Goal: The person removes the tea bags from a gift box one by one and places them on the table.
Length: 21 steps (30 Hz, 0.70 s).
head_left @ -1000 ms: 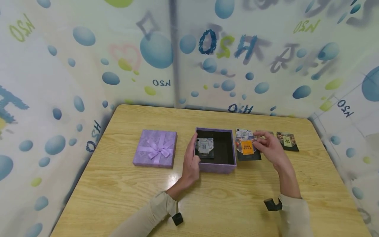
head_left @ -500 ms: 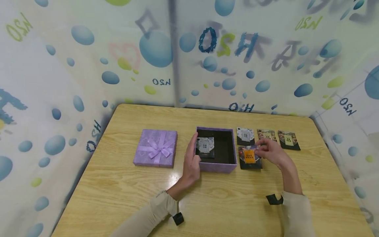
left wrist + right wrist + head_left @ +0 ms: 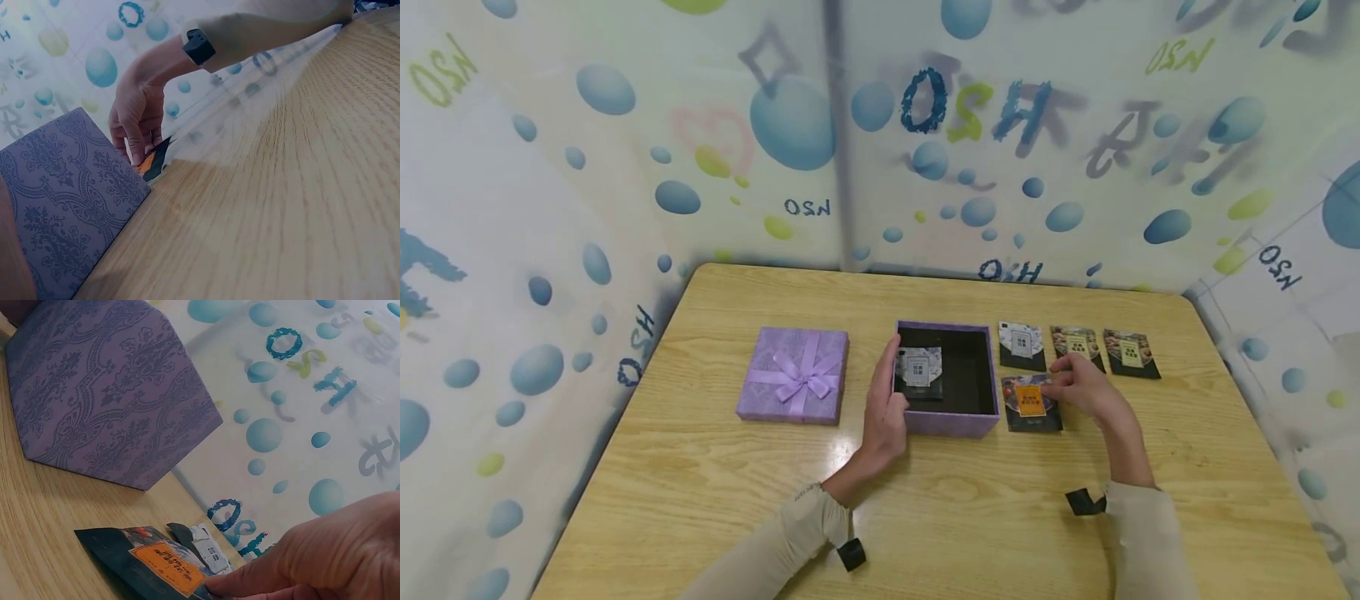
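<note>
A purple patterned box (image 3: 951,425) with a black inside stands uncovered on the table. My left hand (image 3: 883,417) lies along its left wall, fingers straight, thumb at the near corner. Inside, at the left, lies a black sachet (image 3: 919,373) with a pale label. Right of the box, my right hand (image 3: 1084,385) pinches the right edge of a black sachet with an orange label (image 3: 1032,403). In the right wrist view the thumb (image 3: 240,581) presses on that sachet beside the label. The left wrist view shows the sachet (image 3: 159,161) tilted under the fingers.
A purple lid (image 3: 793,375) with a ribbon bow lies left of the box. Behind the orange-labelled sachet, a white-and-black sachet (image 3: 1021,345) and two sachets with yellowish labels, one in the middle (image 3: 1075,342) and one at right (image 3: 1131,353), form a row. A printed wall (image 3: 917,217) borders the table.
My right hand has drawn the orange-labelled sachet toward the near side, uncovering the white-and-black one behind it. It now sits just below the row. My left hand stays at the box.
</note>
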### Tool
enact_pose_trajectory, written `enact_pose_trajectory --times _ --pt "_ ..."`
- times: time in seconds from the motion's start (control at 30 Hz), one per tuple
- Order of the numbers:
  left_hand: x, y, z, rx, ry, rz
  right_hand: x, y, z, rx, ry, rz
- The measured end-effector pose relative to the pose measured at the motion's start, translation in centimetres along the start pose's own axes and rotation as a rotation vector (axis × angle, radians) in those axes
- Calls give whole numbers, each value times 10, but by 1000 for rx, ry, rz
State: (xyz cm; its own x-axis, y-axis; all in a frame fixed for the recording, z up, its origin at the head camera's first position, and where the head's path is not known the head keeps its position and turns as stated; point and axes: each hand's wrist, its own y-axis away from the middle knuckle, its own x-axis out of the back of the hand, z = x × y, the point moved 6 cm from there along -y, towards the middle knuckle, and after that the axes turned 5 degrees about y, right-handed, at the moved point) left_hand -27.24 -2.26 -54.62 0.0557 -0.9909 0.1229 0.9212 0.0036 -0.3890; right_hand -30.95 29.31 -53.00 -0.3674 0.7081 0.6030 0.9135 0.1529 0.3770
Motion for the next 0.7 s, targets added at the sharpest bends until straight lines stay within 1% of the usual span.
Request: enact_pose_trajectory --times 0.13,0.23,0.37,0.57,0.7 --pt "0 0 1 2 3 -3 -1 -2 3 -34 34 14" --pt "1 0 1 8 6 -7 -2 -4 6 -56 81 35" --pt "1 0 2 17 8 -10 -4 -4 5 -65 126 50" --pt "2 0 2 10 12 -5 -6 -4 3 -61 149 41" --pt "1 0 2 11 11 -4 -6 -3 2 -83 158 43"
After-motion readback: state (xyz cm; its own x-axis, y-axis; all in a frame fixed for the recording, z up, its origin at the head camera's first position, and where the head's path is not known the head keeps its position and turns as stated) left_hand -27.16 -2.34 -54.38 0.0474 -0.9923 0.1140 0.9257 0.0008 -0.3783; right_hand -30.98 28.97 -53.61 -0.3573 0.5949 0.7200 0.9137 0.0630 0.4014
